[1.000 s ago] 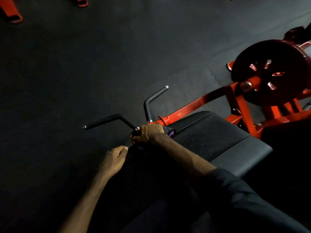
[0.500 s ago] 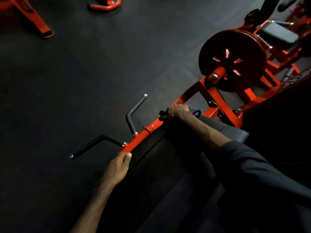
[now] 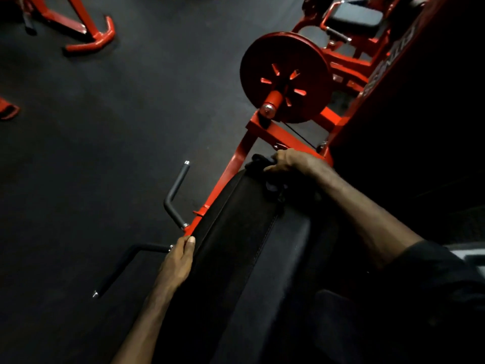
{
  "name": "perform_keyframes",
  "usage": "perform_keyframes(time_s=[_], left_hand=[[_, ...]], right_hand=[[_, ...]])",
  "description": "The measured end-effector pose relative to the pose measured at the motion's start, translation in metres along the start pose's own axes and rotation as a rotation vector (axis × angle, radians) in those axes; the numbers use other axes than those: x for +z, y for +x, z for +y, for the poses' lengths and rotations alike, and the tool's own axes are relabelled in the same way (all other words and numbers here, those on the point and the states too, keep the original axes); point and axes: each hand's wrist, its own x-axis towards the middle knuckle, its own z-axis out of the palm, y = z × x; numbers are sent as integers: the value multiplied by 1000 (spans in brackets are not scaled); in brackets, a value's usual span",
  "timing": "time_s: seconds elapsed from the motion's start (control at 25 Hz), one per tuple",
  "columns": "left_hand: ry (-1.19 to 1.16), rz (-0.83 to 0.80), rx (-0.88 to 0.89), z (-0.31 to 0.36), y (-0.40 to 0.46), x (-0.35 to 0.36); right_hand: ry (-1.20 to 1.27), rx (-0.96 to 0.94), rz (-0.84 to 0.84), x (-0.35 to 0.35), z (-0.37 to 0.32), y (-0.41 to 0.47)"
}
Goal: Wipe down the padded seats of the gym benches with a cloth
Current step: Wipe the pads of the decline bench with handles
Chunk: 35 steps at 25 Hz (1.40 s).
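A black padded bench seat (image 3: 244, 248) on a red frame (image 3: 231, 174) runs from the bottom middle up toward the centre. My right hand (image 3: 291, 161) grips a dark cloth (image 3: 258, 164) at the pad's far end, bunched under the fingers. My left hand (image 3: 179, 261) rests on the pad's left edge with the thumb on top, close to the red frame. Whether its fingers curl round the edge is hidden.
Two black handle bars (image 3: 174, 195) (image 3: 123, 266) stick out left of the bench. A red weight plate (image 3: 286, 77) on a sleeve stands just beyond the pad. Another padded machine (image 3: 354, 18) is at top right, red frame feet (image 3: 89, 38) at top left. Dark rubber floor (image 3: 105, 127) surrounds.
My right hand has slid the cloth along the pad, from its handle end to the far end by the weight plate. My left hand has stayed on the pad's left edge.
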Motion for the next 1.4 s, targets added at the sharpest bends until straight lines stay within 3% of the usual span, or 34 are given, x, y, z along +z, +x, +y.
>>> perform_keyframes(time_s=[0.12,0.2,0.36,0.48,0.64,0.76,0.96,1.04,1.2,1.4], left_hand=[[-56,8,26,-11,-3,2],[-72,-17,58,-24,4,-3],[-94,-89,114,-56,33,-8],[-107,-123,147,-49,20,-11],[-54,-129,159,-67,-13,-22],[-23,-104,168,-88,-41,-30],[0,-104,205,-104,-82,-39],[2,-77,196,-110,-90,-40],[9,-31,209,-116,-90,-35],[11,-26,230,-118,-88,-35]], right_hand=[[-216,87,95,-14,7,-13],[-242,155,244,-6,13,-36],[61,97,638,37,29,-72],[308,106,780,80,37,-92],[632,143,868,179,15,-159],[684,131,887,237,0,-195],[697,209,931,172,13,-153],[694,221,914,186,10,-157],[646,72,932,266,-10,-208],[745,158,940,213,6,-175]])
